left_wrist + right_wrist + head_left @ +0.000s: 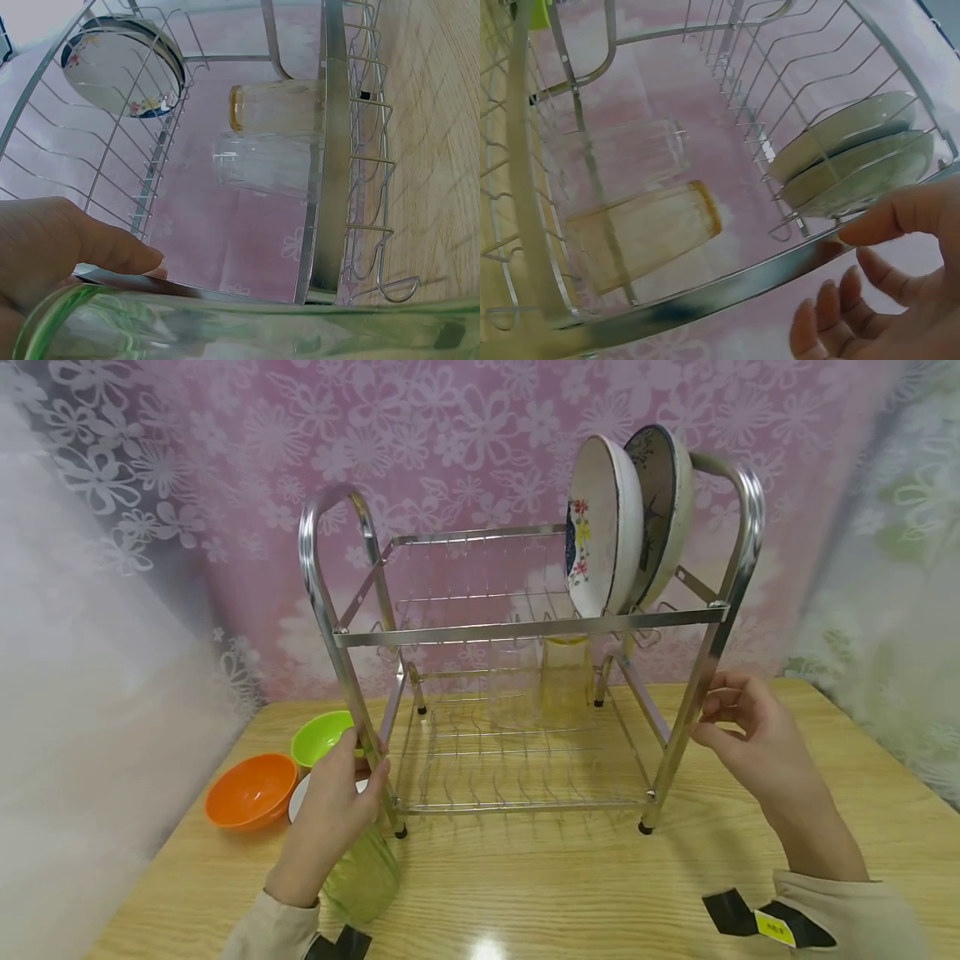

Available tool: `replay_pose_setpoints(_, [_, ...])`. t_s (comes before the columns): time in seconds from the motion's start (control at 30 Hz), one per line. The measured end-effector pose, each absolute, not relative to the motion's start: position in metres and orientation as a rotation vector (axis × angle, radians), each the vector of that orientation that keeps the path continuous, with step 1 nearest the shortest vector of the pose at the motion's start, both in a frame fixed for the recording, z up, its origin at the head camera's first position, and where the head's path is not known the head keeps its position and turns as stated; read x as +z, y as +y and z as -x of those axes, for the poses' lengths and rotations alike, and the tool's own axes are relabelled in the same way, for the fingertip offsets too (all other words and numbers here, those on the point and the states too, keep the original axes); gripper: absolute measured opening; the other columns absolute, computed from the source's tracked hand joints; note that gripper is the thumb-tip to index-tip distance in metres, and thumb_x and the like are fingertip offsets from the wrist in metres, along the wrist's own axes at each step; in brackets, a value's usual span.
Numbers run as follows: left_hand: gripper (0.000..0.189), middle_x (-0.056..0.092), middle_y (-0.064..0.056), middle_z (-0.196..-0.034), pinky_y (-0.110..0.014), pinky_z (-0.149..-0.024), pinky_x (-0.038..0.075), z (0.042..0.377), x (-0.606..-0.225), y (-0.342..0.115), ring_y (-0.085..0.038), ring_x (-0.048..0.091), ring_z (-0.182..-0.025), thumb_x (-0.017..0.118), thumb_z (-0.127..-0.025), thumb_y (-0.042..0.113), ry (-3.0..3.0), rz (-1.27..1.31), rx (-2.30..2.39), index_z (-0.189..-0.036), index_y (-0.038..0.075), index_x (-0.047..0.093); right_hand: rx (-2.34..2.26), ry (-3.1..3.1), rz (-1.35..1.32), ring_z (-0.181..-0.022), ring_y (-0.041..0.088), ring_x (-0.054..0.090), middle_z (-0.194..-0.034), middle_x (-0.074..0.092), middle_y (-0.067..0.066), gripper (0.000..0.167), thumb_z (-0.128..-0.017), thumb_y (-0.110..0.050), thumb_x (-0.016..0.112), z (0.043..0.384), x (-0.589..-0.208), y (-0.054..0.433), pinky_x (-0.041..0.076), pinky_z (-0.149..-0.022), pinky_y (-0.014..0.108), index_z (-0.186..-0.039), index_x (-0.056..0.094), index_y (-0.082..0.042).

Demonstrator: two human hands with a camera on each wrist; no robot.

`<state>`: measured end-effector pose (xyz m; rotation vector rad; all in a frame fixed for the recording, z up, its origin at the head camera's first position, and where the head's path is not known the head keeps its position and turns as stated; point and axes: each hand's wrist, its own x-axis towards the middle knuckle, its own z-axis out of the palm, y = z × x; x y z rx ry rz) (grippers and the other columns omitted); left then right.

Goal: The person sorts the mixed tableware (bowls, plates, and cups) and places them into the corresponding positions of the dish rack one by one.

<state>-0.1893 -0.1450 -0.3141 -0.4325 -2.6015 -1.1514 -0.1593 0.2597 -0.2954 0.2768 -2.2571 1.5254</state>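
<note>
A two-tier metal dish rack (525, 631) stands on the table. My left hand (330, 806) grips its left front post, thumb toward the inner side. At the right front post, my right hand (761, 747) pinches lightly with thumb and index finger; its other fingers curl loosely beside the post, as the right wrist view shows. Two flower-patterned dishes, a white one (603, 527) and a darker one (663, 518), lean upright at the upper tier's right end. Below stand a clear glass (266, 161) and an amber-tinted glass (649, 236).
A green glass (363, 877) stands close to my left wrist. An orange bowl (251, 791) and a lime-green bowl (321, 737) sit left of the rack, with a partly hidden white piece (298, 797) beside them. A floral curtain (450, 443) hangs behind.
</note>
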Motion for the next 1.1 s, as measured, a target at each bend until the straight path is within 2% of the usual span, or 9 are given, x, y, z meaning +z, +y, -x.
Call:
replay_pose_setpoints(0.2, [0.023,0.060,-0.022,-0.112,-0.040,-0.077,0.060,0.189,-0.315,-0.145,-0.035,0.067,-0.097,0.061,-0.093,0.001,-2.605,0.429,-1.168,-0.113,-0.003,0.050,1.412,-2.669,-0.156,-0.093,0.010,0.047,-0.116,0.043,0.015,0.059,-0.095,-0.007,0.059,0.164,-0.313,0.265,0.047,-0.071,0.019,-0.137,0.019,0.002])
replay_pose_setpoints(0.27, [0.023,0.060,-0.022,-0.112,-0.041,-0.076,0.060,0.188,-0.315,-0.147,-0.035,0.067,-0.097,0.060,-0.093,0.002,-2.600,0.426,-1.161,-0.114,-0.003,0.050,1.436,-2.730,-0.102,-0.098,0.015,0.047,-0.120,0.042,0.018,0.064,-0.096,-0.016,0.061,0.166,-0.318,0.264,0.048,-0.075,0.024,-0.138,0.018,0.004])
replay_pose_setpoints(0.4, [0.025,0.060,-0.022,-0.111,-0.040,-0.076,0.060,0.189,-0.315,-0.148,-0.035,0.067,-0.097,0.060,-0.094,0.002,-2.598,0.429,-1.149,-0.115,-0.004,0.050,1.516,-2.734,-0.016,-0.110,0.033,0.050,-0.124,0.045,0.021,0.058,-0.096,-0.027,0.062,0.171,-0.330,0.259,0.047,-0.086,0.043,-0.131,0.032,0.007])
replay_pose_setpoints(0.5, [0.025,0.060,-0.022,-0.111,-0.040,-0.075,0.060,0.190,-0.315,-0.147,-0.036,0.067,-0.097,0.060,-0.093,0.002,-2.602,0.434,-1.151,-0.115,-0.005,0.049,1.590,-2.703,0.000,-0.118,0.038,0.049,-0.121,0.054,0.018,0.045,-0.096,-0.029,0.062,0.174,-0.338,0.256,0.043,-0.092,0.055,-0.120,0.047,0.006])
replay_pose_setpoints(0.63, [0.024,0.060,-0.022,-0.111,-0.040,-0.075,0.060,0.190,-0.317,-0.146,-0.036,0.067,-0.096,0.061,-0.092,0.001,-2.605,0.432,-1.153,-0.113,-0.004,0.050,1.776,-2.594,0.049,-0.118,0.032,0.046,-0.108,0.061,0.006,0.032,-0.095,-0.029,0.063,0.177,-0.347,0.250,0.035,-0.099,0.061,-0.105,0.059,0.001])
replay_pose_setpoints(0.77, [0.023,0.060,-0.022,-0.110,-0.040,-0.075,0.060,0.190,-0.317,-0.145,-0.035,0.068,-0.095,0.061,-0.092,0.000,-2.602,0.433,-1.150,-0.112,-0.004,0.051,1.896,-2.449,0.151,-0.107,0.020,0.047,-0.097,0.061,-0.004,0.034,-0.093,-0.034,0.065,0.178,-0.352,0.243,0.029,-0.103,0.059,-0.104,0.061,-0.002])
replay_pose_setpoints(0.9, [0.023,0.060,-0.022,-0.111,-0.040,-0.075,0.060,0.189,-0.316,-0.145,-0.035,0.068,-0.096,0.061,-0.093,0.001,-2.599,0.440,-1.145,-0.113,-0.004,0.050,1.942,-2.322,0.161,-0.081,0.015,0.049,-0.076,0.057,-0.006,0.031,-0.094,-0.035,0.064,0.179,-0.355,0.234,0.040,-0.086,0.040,-0.088,0.060,-0.005])
replay_pose_setpoints(1.0, [0.022,0.060,-0.021,-0.110,-0.041,-0.075,0.060,0.189,-0.315,-0.145,-0.035,0.068,-0.095,0.061,-0.092,0.001,-2.591,0.444,-1.142,-0.111,-0.003,0.051,1.987,-2.194,0.153,-0.057,0.015,0.041,-0.058,0.044,-0.004,0.034,-0.095,-0.031,0.063,0.182,-0.358,0.225,0.036,-0.061,0.031,-0.070,0.050,-0.010])
replay_pose_setpoints(1.1, [0.022,0.059,-0.021,-0.110,-0.041,-0.075,0.060,0.190,-0.315,-0.146,-0.035,0.068,-0.094,0.061,-0.092,0.001,-2.585,0.446,-1.147,-0.111,-0.003,0.051,2.008,-2.077,0.198,-0.045,0.010,0.030,-0.049,0.034,-0.004,0.042,-0.096,-0.026,0.062,0.185,-0.360,0.216,0.029,-0.049,0.029,-0.061,0.041,-0.013])
